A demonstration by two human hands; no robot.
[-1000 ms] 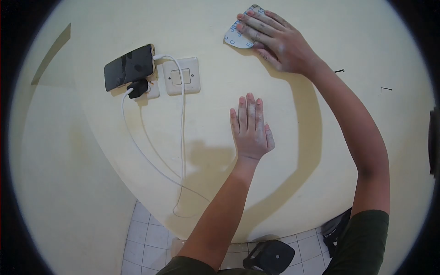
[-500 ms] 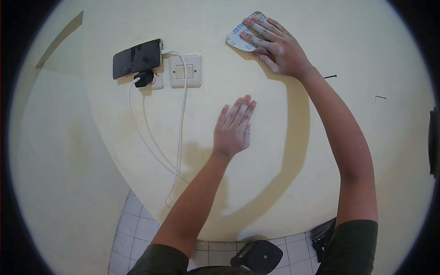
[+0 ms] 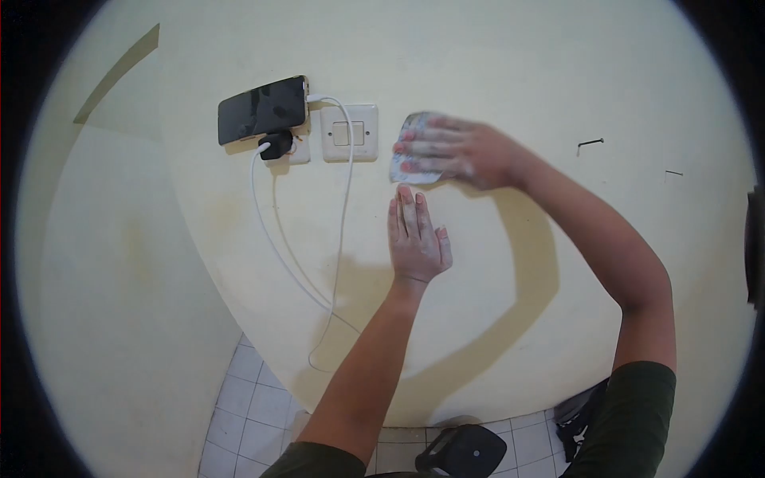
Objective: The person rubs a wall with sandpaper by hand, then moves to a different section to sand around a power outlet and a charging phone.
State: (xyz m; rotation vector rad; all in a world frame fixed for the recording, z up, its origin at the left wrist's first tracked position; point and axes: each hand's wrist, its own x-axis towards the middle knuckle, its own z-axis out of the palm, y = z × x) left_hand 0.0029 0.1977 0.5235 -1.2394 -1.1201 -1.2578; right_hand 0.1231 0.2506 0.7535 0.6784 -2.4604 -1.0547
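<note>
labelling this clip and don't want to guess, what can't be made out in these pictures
Head view: the print on the sheet, blurred and partly under the right hand.
Head view: the sheet's other face, turned to the wall.
Head view: part of the socket plate, behind the phone and plug.
Head view: the white cable's lower run, behind the left forearm.
Head view: the dark thing far right, cut off by the dark border.

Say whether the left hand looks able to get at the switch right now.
Probably yes: the left hand looks empty and lies below and right of the switch. The white cable hanging over the switch could hinder it slightly; the right hand and its sheet sit off to the right.
</note>
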